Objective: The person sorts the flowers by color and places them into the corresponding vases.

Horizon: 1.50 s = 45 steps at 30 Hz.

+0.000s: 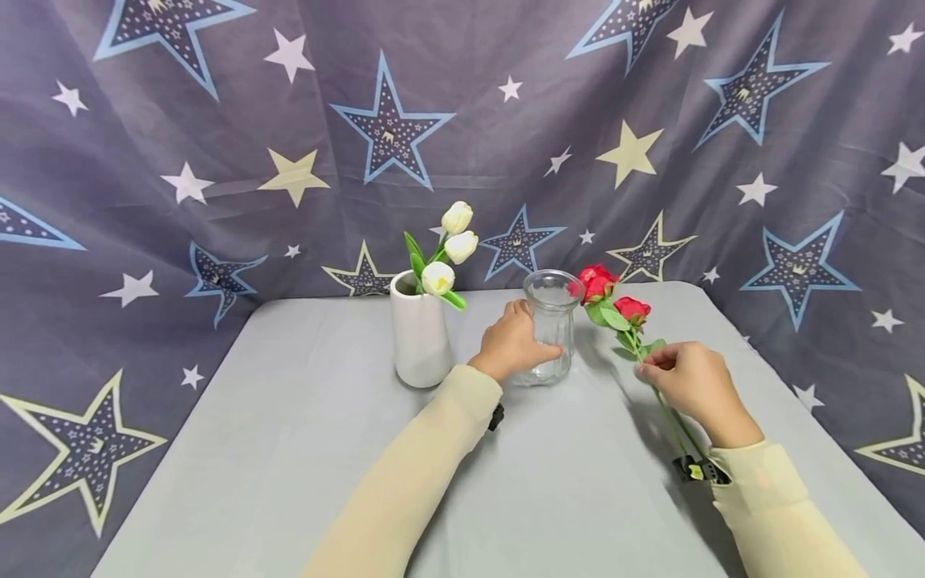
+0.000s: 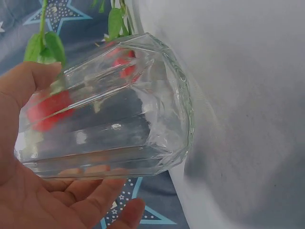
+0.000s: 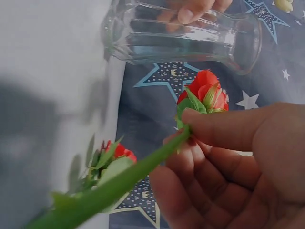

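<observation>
My left hand (image 1: 511,343) holds a clear glass vase (image 1: 558,321), thumb on one side and fingers on the other. The vase stands upright, and its ribbed wall (image 2: 109,109) fills the left wrist view. To its right, my right hand (image 1: 699,387) pinches the green stem (image 3: 138,169) of a red artificial rose between thumb and fingertips. Two red rose heads (image 1: 596,282) show near the vase rim, leaning toward it. Their stems run back under the right hand toward the wrist. In the right wrist view one rose bloom (image 3: 205,90) is just beyond the fingertips.
Left of the glass vase stands a white vase (image 1: 421,341) holding white tulips (image 1: 460,246). Both vases stand toward the back of a grey-covered table (image 1: 289,449). A dark curtain with stars (image 1: 390,136) hangs behind and beside the table.
</observation>
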Each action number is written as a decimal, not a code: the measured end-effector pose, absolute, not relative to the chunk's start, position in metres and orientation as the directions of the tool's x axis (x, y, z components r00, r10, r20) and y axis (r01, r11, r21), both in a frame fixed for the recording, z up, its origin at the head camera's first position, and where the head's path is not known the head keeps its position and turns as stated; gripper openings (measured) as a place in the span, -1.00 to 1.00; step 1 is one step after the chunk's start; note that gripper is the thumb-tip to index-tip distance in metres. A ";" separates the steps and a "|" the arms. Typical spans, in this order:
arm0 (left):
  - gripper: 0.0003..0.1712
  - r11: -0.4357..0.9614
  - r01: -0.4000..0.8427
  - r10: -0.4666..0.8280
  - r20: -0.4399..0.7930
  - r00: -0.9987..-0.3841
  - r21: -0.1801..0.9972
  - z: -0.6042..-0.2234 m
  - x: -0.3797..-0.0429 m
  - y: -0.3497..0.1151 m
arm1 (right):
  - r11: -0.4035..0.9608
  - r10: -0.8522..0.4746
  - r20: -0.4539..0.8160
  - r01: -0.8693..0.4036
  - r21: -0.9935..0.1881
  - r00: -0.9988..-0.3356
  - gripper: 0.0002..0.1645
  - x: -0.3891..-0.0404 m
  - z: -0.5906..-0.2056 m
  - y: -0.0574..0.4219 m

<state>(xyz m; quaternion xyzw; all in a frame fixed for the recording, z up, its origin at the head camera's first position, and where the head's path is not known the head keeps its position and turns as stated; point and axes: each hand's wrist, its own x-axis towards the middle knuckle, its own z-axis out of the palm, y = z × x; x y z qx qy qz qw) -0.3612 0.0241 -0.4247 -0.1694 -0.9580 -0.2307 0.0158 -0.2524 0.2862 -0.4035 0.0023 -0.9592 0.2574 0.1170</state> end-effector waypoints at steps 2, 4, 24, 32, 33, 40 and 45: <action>0.19 0.835 0.334 0.318 0.110 -0.942 0.438 -0.425 -0.360 0.024 | 0.868 0.052 0.238 -0.074 -0.490 -0.970 -0.82 -0.252 -0.400 0.286; 0.17 0.833 0.337 0.320 0.115 -0.941 0.440 -0.425 -0.359 0.024 | 0.870 0.050 0.254 -0.083 -0.486 -0.966 -0.83 -0.253 -0.397 0.285; 0.23 0.829 0.350 0.334 0.118 -0.935 0.436 -0.423 -0.361 0.023 | 0.867 0.057 0.383 -0.145 -0.477 -0.922 -0.75 -0.260 -0.364 0.283; 0.25 0.819 0.353 0.338 0.117 -0.934 0.451 -0.426 -0.360 0.023 | 0.862 0.091 0.433 -0.147 -0.486 -0.897 -0.76 -0.254 -0.353 0.276; 0.25 0.819 0.354 0.338 0.119 -0.934 0.451 -0.426 -0.361 0.024 | 0.859 0.097 0.438 -0.146 -0.490 -0.894 -0.76 -0.254 -0.351 0.275; 0.27 0.824 0.352 0.332 0.125 -0.935 0.443 -0.428 -0.362 0.025 | 0.832 0.152 0.469 -0.143 -0.536 -0.870 -0.73 -0.253 -0.337 0.268; 0.27 0.819 0.353 0.331 0.130 -0.935 0.454 -0.427 -0.362 0.024 | 0.805 0.172 0.500 -0.171 -0.568 -0.849 -0.74 -0.255 -0.331 0.259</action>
